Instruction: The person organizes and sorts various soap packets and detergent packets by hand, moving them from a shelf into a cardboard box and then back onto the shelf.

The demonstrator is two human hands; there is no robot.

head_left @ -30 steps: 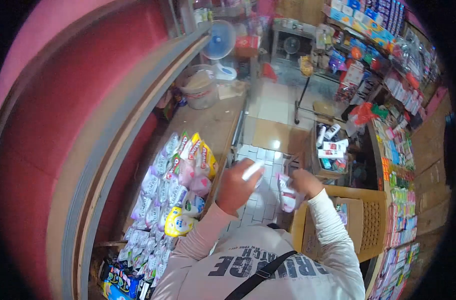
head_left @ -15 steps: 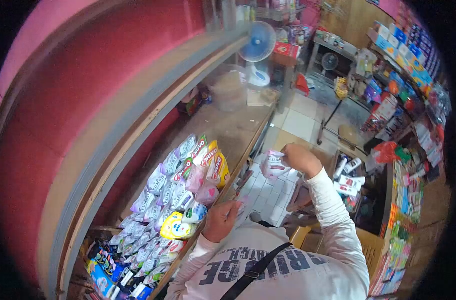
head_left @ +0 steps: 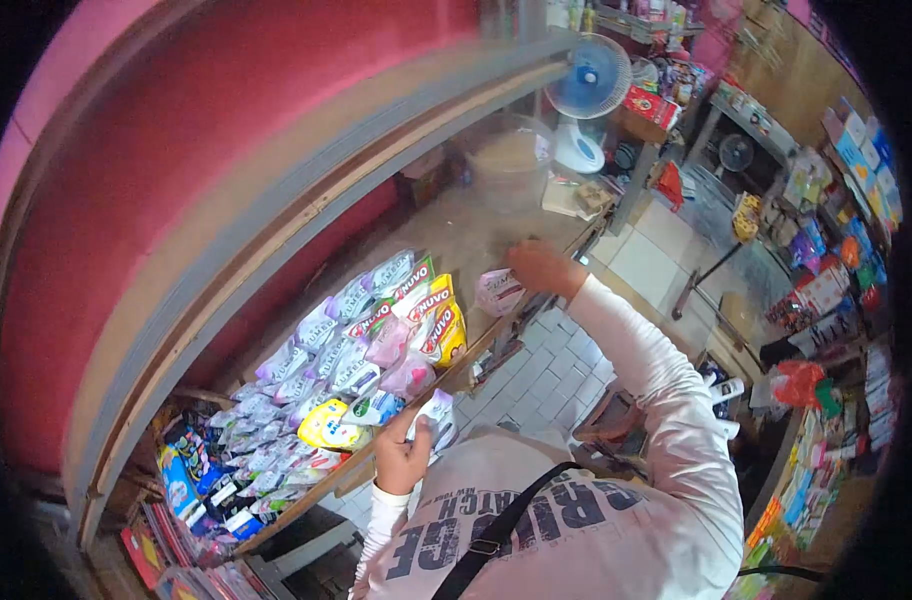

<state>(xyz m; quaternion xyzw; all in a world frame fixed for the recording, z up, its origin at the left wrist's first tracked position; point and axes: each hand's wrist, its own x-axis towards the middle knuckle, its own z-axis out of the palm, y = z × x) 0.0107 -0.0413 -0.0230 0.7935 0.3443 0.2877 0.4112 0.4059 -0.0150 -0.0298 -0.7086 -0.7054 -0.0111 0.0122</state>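
My right hand [head_left: 544, 268] reaches over the wooden shelf, fingers closed on the edge of a pink and white pouch [head_left: 498, 292]. Lower down, my left hand [head_left: 404, 460] grips a white and purple pouch [head_left: 438, 418] at the shelf's front edge. Beside both hands stand tight rows of upright pouches, among them red and yellow NUVO pouches [head_left: 438, 305], white and lilac pouches [head_left: 354, 298] and a yellow pouch [head_left: 328, 426]. A pink pouch [head_left: 408, 376] is at the row's right end, between my two hands.
Beyond the pouches the wooden shelf [head_left: 446, 235] carries a tub [head_left: 511, 165] and a blue fan [head_left: 588, 78]. A glass panel's wooden frame [head_left: 306, 215] runs along the left. Goods crowd the right side, above a tiled floor [head_left: 546, 365].
The view has turned, shifting the shop to the right. My right hand has carried its pouch left, from above the floor to over the shelf. The left hand's pouch now shows more clearly.
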